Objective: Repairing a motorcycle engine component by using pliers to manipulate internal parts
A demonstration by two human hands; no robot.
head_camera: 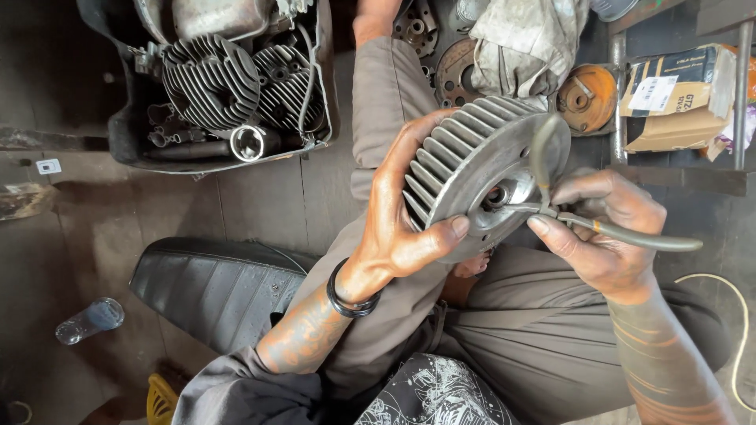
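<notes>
Head view: right hand [602,236] fingers squeeze pliers [567,206] whose tips sit in the hub of the finned flywheel [480,169] — probably on a clip. Left hand [402,216] clamps the rim over the lap. Greasy tips could slip — the clip might spring away.

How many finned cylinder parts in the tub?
2. One finned cylinder part lies left of centre in the black tub; a second one sits right beside it, partly behind a cable. More may be hidden beneath the other parts.
</notes>
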